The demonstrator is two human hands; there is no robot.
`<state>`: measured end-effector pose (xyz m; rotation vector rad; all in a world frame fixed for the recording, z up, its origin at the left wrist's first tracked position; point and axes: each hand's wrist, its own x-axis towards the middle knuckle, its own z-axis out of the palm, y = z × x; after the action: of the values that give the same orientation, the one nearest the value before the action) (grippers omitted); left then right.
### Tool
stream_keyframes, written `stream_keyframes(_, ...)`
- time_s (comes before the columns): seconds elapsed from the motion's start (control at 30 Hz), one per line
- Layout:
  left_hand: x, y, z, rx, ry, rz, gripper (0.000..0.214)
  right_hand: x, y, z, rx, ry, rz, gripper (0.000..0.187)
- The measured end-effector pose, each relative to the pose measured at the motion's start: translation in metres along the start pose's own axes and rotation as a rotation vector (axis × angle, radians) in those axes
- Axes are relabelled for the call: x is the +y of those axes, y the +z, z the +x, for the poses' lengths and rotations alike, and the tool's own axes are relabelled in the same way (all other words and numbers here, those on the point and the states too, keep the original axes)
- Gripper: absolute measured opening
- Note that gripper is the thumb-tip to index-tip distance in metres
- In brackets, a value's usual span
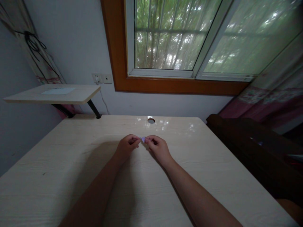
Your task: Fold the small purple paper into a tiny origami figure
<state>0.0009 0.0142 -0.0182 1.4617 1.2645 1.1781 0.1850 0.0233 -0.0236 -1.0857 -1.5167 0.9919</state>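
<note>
Both my hands meet over the middle of a pale wooden desk (pixel 71 164). My left hand (pixel 127 146) and my right hand (pixel 157 146) are closed in a pinch, fingertips almost touching. Between them sits a tiny light purple piece (pixel 143 139), which looks like folded paper, held by both hands just above the desk top. Its exact shape is too small to make out.
A round cable hole (pixel 151 120) lies in the desk near its far edge. A small raised shelf (pixel 52 93) stands at the back left, below a wall socket (pixel 102 78). A window (pixel 189 37) fills the wall ahead. Dark furniture (pixel 255 148) borders the desk's right side.
</note>
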Motion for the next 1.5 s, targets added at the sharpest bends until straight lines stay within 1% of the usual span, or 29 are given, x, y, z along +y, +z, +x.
stream_keyframes(0.2, -0.001, 0.000, 0.000, -0.021, 0.011, -0.003, 0.025, 0.000, 0.000, -0.001, -0.021, -0.009, -0.003, 0.027)
stream_keyframes(0.37, 0.003, -0.002, -0.001, -0.005, 0.008, -0.028, 0.025, 0.001, 0.001, -0.001, -0.041, -0.021, -0.017, 0.028)
stream_keyframes(0.6, 0.008, -0.004, 0.000, 0.002, -0.004, -0.071, 0.024, -0.004, 0.000, -0.002, -0.097, -0.062, -0.032, 0.025)
stream_keyframes(0.77, 0.009, -0.005, -0.001, -0.012, 0.010, -0.080, 0.023, -0.006, -0.001, -0.002, -0.123, -0.062, -0.021, 0.025)
stream_keyframes(0.87, 0.009, -0.004, -0.001, 0.002, 0.005, -0.102, 0.022, -0.005, -0.002, -0.002, -0.139, -0.051, 0.000, 0.025)
stream_keyframes(1.3, 0.004, -0.007, 0.000, -0.044, 0.046, -0.098, 0.020, -0.006, -0.003, -0.002, -0.174, -0.032, 0.039, 0.025)
stream_keyframes(1.5, 0.007, -0.006, -0.001, -0.027, 0.021, -0.135, 0.022, -0.002, -0.001, 0.000, -0.150, -0.018, 0.048, 0.024)
